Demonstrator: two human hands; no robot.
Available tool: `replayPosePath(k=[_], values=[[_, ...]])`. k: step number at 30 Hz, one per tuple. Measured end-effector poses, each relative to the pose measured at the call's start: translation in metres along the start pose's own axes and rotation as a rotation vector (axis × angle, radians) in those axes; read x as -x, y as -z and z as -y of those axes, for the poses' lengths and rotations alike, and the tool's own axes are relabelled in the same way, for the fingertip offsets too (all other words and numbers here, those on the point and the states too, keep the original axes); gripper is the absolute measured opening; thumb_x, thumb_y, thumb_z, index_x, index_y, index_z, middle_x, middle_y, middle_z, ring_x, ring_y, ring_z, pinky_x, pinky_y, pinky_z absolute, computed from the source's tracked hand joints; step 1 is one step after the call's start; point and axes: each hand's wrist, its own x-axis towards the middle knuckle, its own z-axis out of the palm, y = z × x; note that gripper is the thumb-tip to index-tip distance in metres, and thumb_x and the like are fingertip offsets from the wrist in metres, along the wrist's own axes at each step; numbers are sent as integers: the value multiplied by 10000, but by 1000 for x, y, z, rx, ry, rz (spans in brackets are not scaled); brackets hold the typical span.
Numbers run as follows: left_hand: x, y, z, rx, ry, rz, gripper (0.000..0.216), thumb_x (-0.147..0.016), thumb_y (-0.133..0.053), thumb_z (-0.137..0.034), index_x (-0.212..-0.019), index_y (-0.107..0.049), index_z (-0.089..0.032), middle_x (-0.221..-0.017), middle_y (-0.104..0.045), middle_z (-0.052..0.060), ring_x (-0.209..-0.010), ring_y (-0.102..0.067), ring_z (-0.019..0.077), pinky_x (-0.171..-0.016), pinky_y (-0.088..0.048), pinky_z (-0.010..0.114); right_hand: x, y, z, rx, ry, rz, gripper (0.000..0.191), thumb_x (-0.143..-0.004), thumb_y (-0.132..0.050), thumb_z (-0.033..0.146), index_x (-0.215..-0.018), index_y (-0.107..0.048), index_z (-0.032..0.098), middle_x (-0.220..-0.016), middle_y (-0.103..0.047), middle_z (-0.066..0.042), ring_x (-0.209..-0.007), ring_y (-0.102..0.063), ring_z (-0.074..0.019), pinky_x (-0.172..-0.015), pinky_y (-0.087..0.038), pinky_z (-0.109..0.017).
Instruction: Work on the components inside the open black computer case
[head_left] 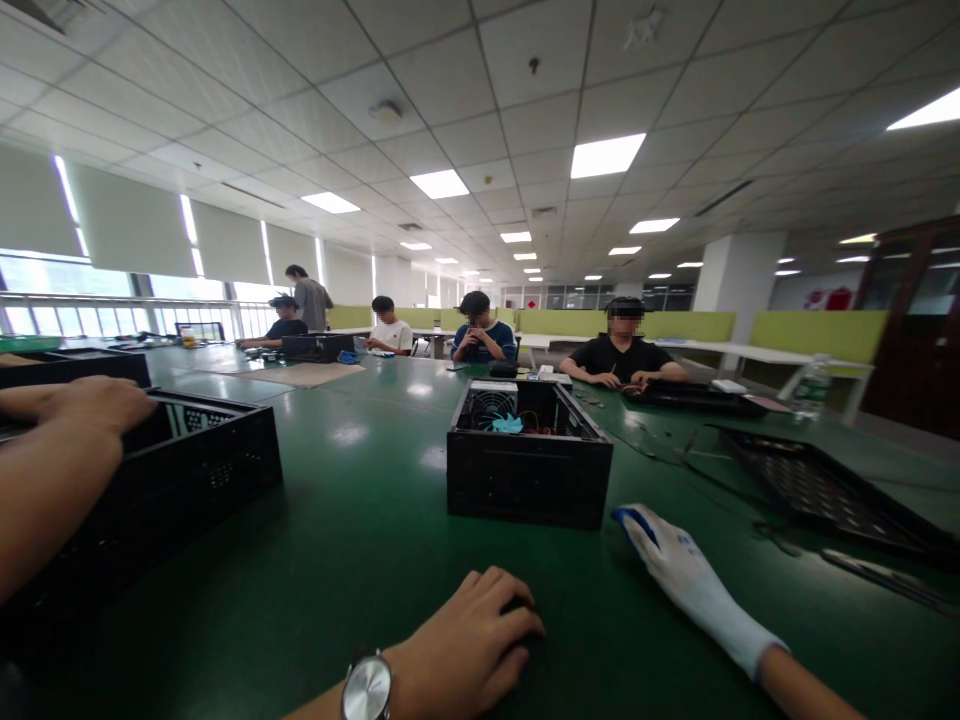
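Observation:
My left hand (480,637), bare with a silver watch (367,687) at the wrist, is palm down over the green table (352,560). Its fingers are loosely bent and apart, with nothing seen in them. Farther right, my right hand (664,550) wears a white glove with blue on the palm side. It lies by the front right corner of a black computer case (527,478), fingers extended and no object visible in it. The case is open at the top, showing a light blue fan (505,424) and some coloured wires inside.
At left, another person's arm (67,440) reaches over a second black case (217,465). A black perforated panel (825,490), cables (697,460) and a plastic bottle (812,390) are at right. Several people sit across the table, one working over a black tray (697,398).

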Motion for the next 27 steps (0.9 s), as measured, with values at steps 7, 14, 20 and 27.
replayPosePath(k=[7, 14, 20, 27], values=[[-1, 2, -2, -12, -28, -3, 330, -968, -528, -260, -1293, -552, -311, -1372, -528, 28, -1239, -498, 225, -1059, -427, 447, -1, 2, -2, 18, -53, -69, 446, -838, -412, 419, -1115, -699, 220, -1253, -664, -178, -1164, -613, -420, -940, -523, -622], [0, 4, -2, 3, -19, 9, 340, -968, -530, -254, -1301, -553, -317, -1373, -527, 32, -1233, -500, 223, -1073, -419, 449, -6, 6, 7, 41, -96, -105, 386, -882, -472, 443, -1137, -663, 225, -1211, -673, -160, -1084, -651, -368, -875, -570, -537], [3, 0, 0, -80, -57, -18, 329, -980, -499, -244, -1299, -538, -314, -1385, -517, 25, -1269, -480, 231, -1082, -446, 469, -10, -1, 4, 44, -107, -94, 395, -858, -462, 325, -1197, -617, 195, -1344, -590, -186, -1205, -594, -365, -984, -518, -539], [-55, 50, 19, -486, -174, -349, 390, -949, -536, -191, -1337, -516, -209, -1398, -504, 98, -1370, -403, 260, -1146, -425, 437, -14, 6, 12, -206, -339, 3, 576, -923, -386, 547, -1324, -514, 154, -1297, -624, -205, -1133, -648, -337, -992, -510, -522]])
